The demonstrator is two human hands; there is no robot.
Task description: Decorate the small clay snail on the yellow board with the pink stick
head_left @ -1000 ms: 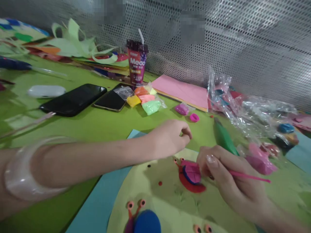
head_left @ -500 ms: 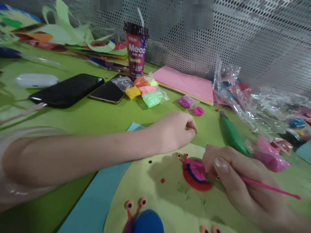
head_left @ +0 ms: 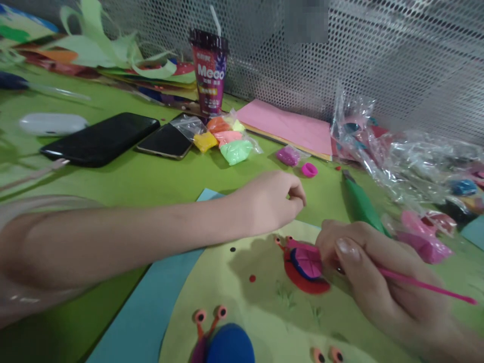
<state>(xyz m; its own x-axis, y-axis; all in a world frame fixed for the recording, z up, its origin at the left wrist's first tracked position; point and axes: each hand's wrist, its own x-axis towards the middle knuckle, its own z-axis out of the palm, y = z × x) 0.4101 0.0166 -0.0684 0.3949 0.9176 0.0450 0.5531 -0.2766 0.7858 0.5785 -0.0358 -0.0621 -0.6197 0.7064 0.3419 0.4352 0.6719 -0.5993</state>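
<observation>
My right hand [head_left: 372, 282] is closed around a thin pink clay modelling tool [head_left: 427, 283]. The tool's tip reaches over the upper edge of a clay snail's pink shell [head_left: 307, 262]. That snail has a red body [head_left: 312, 286], a dark blue shell rim and two eye stalks. Loosely curled, my left hand [head_left: 278, 199] rests near the top edge of the yellow paper [head_left: 264, 317], with nothing visible in its fingers. Lower down on the paper lies a second clay snail with a blue shell [head_left: 231, 345]. Another pair of eye stalks [head_left: 327, 354] shows at the bottom edge.
Beyond my left hand are bagged clay pieces [head_left: 236, 151], a pink ring [head_left: 309, 170] and pink paper [head_left: 283, 126]. A drink cup [head_left: 210, 75] with a straw stands behind two phones [head_left: 102, 138]. To the right lie a green-handled tool [head_left: 361, 204] and plastic bags [head_left: 408, 161].
My right hand has tilted slightly, and the pink tool's tip now shows across the shell's upper edge, where it was hidden before. My left hand keeps its pose.
</observation>
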